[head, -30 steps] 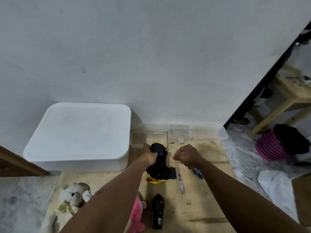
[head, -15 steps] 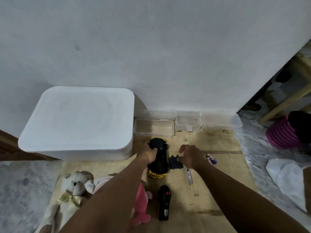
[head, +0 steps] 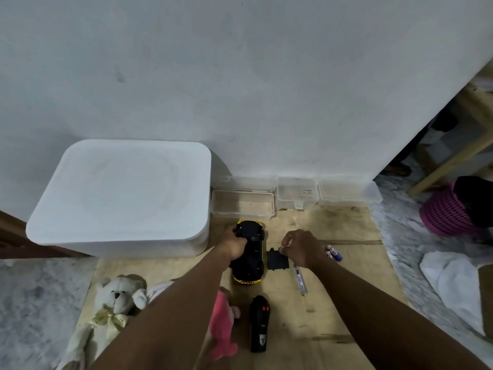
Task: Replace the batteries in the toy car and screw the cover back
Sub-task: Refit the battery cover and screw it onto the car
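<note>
The toy car lies upside down on the wooden board, its black underside up and its yellow body showing at both ends. My left hand grips its left side near the far end. The black battery cover lies flat just right of the car. My right hand hovers at the cover's far right corner, and its thumb and fingers pinch a small pale item too small to identify. A clear-handled screwdriver lies below that hand. Two batteries lie to its right.
A black remote lies near me on the wooden board. A white teddy and a pink plush sit at the left. A large white box and clear plastic containers line the wall.
My right hand moved from above the screwdriver to the cover's far corner and now pinches something small. My left hand set the car down flat on the board. The camera view shifted.
</note>
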Available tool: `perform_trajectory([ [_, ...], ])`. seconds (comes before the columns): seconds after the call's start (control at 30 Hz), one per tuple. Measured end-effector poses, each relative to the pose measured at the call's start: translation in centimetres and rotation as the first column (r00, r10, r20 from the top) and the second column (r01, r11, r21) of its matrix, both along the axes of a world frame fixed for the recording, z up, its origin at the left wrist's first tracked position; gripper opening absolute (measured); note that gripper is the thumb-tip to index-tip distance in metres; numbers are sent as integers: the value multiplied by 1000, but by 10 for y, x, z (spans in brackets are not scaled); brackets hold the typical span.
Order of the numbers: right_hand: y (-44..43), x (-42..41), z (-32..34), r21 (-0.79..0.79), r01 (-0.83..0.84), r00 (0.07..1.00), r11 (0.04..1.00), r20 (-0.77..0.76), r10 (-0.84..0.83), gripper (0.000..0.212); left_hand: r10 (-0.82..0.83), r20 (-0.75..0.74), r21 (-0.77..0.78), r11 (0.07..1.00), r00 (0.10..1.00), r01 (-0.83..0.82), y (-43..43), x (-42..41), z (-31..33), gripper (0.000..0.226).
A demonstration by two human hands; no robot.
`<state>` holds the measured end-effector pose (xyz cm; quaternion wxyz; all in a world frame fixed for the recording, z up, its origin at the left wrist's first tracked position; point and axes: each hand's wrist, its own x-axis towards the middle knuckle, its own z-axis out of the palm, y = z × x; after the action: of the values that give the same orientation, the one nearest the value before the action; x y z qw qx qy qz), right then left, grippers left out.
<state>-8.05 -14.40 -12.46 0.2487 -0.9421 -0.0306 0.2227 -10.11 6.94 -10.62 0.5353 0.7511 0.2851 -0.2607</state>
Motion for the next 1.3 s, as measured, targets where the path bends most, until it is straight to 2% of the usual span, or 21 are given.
perform_trajectory([
  [0.13,-2,0,-4,-42,-20,1000,999,-3,20,32,-17,-10,-5,1000,1000,17,-2,0,2,43],
  [0.33,-2,-1,-2,-26,3,999,1000,50,-1,13,-47,-12,19,999,999,47,-1,0,4,43],
  [0.47,-8,-5,17,-22,45,996,999,71,-44,11,-108,29,132,986,994,104,2,-1,8,49],
  [0.57,-22,-5,43,-55,114,990,992,94,-109,11,-204,74,293,940,976,174,-3,4,23,51],
  [0.67,-44,1,78,-113,196,973,974,147,-179,11,-292,165,359,907,942,219,-17,16,49,57],
  [0.8,-81,11,108,-178,306,942,935,199,-271,17,-456,283,406,854,844,326,-46,42,83,46],
  [0.9,-112,22,115,-251,323,932,912,252,-261,23,-550,312,447,804,774,392,-77,63,103,40],
  [0.97,-132,35,115,-311,301,936,901,275,-218,29,-615,329,504,756,717,417,-102,79,107,38],
  [1.07,-155,62,107,-383,248,946,890,293,-137,40,-740,319,622,635,592,459,-138,104,100,39],
  [1.2,-175,99,86,-467,129,963,875,271,2,53,-877,171,765,405,448,501,-183,133,78,49],
  [1.3,-183,123,67,-535,31,964,845,239,116,62,-923,59,832,255,380,493,-210,151,55,59],
])
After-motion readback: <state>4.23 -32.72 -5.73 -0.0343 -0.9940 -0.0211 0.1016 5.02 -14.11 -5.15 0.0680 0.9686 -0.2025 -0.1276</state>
